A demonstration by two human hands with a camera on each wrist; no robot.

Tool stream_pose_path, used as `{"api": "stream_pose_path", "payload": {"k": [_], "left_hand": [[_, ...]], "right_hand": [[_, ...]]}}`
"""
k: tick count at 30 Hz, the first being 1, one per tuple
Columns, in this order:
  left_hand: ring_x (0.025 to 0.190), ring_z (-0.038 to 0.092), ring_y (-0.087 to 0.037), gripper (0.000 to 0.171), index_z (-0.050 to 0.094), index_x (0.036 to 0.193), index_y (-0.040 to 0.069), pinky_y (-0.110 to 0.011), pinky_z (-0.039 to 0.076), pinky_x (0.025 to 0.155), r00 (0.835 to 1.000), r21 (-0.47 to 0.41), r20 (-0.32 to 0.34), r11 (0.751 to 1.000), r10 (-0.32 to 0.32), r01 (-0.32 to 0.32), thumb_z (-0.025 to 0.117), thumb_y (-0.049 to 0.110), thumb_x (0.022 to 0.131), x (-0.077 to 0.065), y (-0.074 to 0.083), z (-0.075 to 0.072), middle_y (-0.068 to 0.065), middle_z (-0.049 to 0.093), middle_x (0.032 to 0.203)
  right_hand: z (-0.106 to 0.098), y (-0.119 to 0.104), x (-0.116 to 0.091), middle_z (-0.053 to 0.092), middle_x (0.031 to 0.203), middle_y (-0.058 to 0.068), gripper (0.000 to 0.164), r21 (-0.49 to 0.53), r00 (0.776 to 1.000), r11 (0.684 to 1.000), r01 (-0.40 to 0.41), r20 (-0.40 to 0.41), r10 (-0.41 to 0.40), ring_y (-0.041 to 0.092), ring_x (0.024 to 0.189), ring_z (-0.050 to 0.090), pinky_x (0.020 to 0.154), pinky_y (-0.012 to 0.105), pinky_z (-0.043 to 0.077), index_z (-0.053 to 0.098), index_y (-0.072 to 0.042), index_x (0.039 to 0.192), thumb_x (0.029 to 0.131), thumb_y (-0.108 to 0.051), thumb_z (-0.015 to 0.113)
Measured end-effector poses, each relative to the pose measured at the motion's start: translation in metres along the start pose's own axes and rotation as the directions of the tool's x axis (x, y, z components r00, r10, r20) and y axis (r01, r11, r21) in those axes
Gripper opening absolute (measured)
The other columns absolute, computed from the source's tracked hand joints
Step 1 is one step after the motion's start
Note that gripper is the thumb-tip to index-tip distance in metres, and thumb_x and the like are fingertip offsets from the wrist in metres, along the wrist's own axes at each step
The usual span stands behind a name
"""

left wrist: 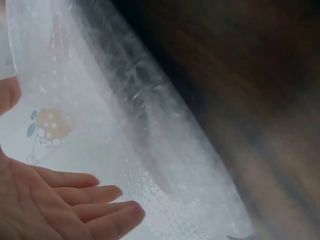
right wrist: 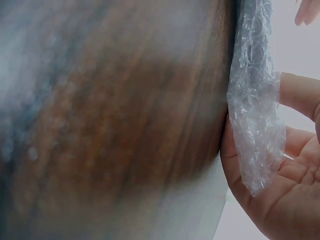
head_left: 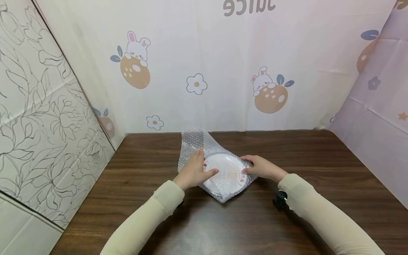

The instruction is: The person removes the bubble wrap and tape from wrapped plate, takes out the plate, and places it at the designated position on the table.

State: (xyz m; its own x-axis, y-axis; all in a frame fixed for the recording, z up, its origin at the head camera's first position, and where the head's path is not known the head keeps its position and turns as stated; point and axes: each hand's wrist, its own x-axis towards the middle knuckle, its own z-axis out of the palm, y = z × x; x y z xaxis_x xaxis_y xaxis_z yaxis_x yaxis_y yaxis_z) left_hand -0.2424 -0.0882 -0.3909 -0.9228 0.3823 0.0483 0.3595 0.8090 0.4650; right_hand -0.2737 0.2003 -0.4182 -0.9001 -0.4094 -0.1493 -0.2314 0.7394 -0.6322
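A white plate [head_left: 224,171] with red marks on its rim lies on the table, with clear bubble wrap [head_left: 192,143] folded around it. One end of the wrap spreads out beyond the plate toward the back left. At the plate's left side is my left hand [head_left: 192,171], its fingers straight and the thumb reaching over the plate. In the left wrist view the bubble wrap [left wrist: 145,115] rises beside those straight fingers. My right hand [head_left: 264,167] holds the wrapped right edge. Seen from the right wrist, a corner of bubble wrap [right wrist: 257,125] sits between the thumb and the curled fingers.
The dark wooden table [head_left: 127,198] extends around the wrapped plate. Behind it hangs a pale printed curtain [head_left: 223,53], and a wall panel with line-drawn flowers [head_left: 47,106] stands at the left. A small black device [head_left: 280,200] is at the right wrist.
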Motion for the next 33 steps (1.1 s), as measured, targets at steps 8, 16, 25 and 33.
{"api": "stream_pose_path", "payload": {"k": [8, 16, 25, 33], "left_hand": [[0.145, 0.030, -0.041, 0.086, 0.043, 0.140, -0.007, -0.049, 0.028, 0.120, 0.999, 0.054, 0.046, 0.998, -0.014, 0.012, 0.058, 0.060, 0.090, -0.008, -0.008, 0.010, -0.027, 0.034, 0.154], [0.138, 0.042, -0.040, 0.084, 0.040, 0.146, -0.005, -0.049, 0.037, 0.114, 0.991, 0.046, 0.131, 0.999, 0.023, -0.029, 0.057, 0.057, 0.091, -0.010, -0.018, 0.011, -0.025, 0.042, 0.150], [0.144, 0.035, -0.036, 0.092, 0.031, 0.147, -0.012, -0.044, 0.031, 0.119, 0.980, 0.040, 0.197, 0.999, -0.010, 0.002, 0.056, 0.058, 0.092, -0.008, -0.017, 0.009, -0.027, 0.036, 0.153], [0.139, 0.043, -0.036, 0.092, 0.031, 0.147, -0.012, -0.043, 0.036, 0.115, 0.980, 0.021, 0.201, 1.000, -0.014, 0.010, 0.060, 0.055, 0.091, -0.008, -0.013, 0.005, -0.027, 0.043, 0.148]], "right_hand": [[0.001, 0.001, 0.000, 0.050, 0.143, 0.023, 0.062, 0.001, 1.000, 1.000, 0.006, -0.003, -0.006, 0.039, 0.134, 0.046, 0.107, 0.057, 0.040, 0.047, -0.003, 0.144, 0.092, -0.029, 0.069], [0.000, 0.002, 0.001, 0.051, 0.143, 0.023, 0.062, -0.004, 1.000, 1.000, 0.012, -0.004, -0.012, 0.040, 0.133, 0.046, 0.107, 0.057, 0.040, 0.047, -0.002, 0.144, 0.092, -0.029, 0.069], [-0.005, -0.002, 0.001, 0.050, 0.144, 0.023, 0.063, -0.004, 1.000, 1.000, -0.001, 0.010, 0.001, 0.041, 0.134, 0.045, 0.107, 0.057, 0.040, 0.046, -0.002, 0.144, 0.092, -0.030, 0.069], [-0.007, -0.002, 0.000, 0.052, 0.142, 0.024, 0.061, -0.015, 1.000, 1.000, 0.025, 0.010, -0.025, 0.040, 0.132, 0.048, 0.106, 0.057, 0.041, 0.047, -0.001, 0.143, 0.092, -0.026, 0.069]]}}
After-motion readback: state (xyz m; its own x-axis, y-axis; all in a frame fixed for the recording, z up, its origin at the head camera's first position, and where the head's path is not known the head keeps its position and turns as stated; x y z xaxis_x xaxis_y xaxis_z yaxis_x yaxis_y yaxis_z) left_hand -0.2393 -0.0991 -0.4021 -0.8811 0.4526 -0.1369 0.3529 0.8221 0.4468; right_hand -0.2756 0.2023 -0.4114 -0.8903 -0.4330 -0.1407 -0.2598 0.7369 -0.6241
